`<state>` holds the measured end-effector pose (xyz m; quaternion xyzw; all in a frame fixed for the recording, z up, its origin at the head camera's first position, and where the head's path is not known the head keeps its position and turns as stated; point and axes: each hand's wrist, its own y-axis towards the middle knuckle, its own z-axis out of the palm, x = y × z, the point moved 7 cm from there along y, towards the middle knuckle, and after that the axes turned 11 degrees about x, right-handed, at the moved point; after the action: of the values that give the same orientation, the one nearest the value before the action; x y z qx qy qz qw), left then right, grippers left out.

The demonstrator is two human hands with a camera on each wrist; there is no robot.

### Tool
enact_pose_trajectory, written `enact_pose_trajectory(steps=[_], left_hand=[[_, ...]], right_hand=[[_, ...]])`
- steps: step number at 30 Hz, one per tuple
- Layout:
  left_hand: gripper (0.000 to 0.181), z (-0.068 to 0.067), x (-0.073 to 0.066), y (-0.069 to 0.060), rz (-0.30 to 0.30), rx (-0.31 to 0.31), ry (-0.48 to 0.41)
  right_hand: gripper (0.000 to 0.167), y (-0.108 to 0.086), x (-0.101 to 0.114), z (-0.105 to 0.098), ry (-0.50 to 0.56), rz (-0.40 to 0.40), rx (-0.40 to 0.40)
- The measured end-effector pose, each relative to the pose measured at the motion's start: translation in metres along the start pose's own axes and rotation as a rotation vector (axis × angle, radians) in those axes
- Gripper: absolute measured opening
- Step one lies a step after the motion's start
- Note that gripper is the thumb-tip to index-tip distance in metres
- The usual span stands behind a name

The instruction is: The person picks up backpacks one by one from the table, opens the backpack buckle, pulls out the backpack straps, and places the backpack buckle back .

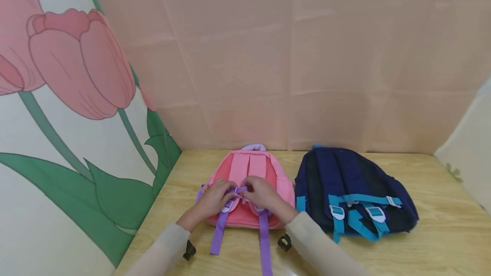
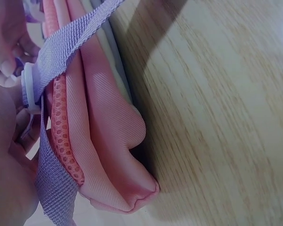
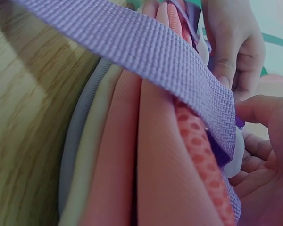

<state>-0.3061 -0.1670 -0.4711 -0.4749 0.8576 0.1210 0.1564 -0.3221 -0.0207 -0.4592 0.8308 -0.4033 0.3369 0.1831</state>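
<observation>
A pink backpack (image 1: pixel 281 182) lies on the table with its shoulder straps facing up. Across its middle runs a short purple chest strap (image 1: pixel 241 189). The left hand (image 1: pixel 215 197) pinches this strap near its left end, while the right hand (image 1: pixel 262 191) pinches it from the other side. Two purple webbing tails (image 1: pixel 264 242) hang from pale adjuster buckles (image 1: pixel 227 206) over the bag's lower edge. In the right wrist view, purple webbing (image 3: pixel 132 42) crosses in front of the bag's side, and the right hand's fingers (image 3: pixel 264 110) are partly hidden behind a buckle.
Right beside the pink bag lies a navy backpack (image 1: pixel 368 173) with turquoise straps and white buckles. The wooden table (image 1: pixel 441 225) meets a beige backdrop (image 1: pixel 326 76) behind the bags. A tulip-patterned panel (image 1: pixel 80 63) rises along the left side.
</observation>
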Motion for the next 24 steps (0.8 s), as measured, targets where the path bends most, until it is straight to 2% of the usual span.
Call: enact_pose_trajectory(steps=[5,12,19,24], left_hand=[[0.020,-0.0001,0.0003,0.0008,0.024,-0.023,0.017],[0.019,0.0008,0.0006,0.0012,0.015,-0.010,-0.009],[0.017,-0.0014,-0.0013,0.0012,0.030,-0.033,0.005],[0.017,0.0008,-0.0004,0.0004,0.019,-0.026,0.010]], right_hand=[[0.016,0.0021,0.0020,0.0027,-0.023,0.007,0.014],[0.013,0.0019,-0.0023,0.0028,-0.034,0.012,0.008],[0.008,0.0008,-0.0037,-0.0005,0.012,0.001,-0.019],[0.010,0.0007,-0.0020,0.0003,-0.013,0.000,-0.017]])
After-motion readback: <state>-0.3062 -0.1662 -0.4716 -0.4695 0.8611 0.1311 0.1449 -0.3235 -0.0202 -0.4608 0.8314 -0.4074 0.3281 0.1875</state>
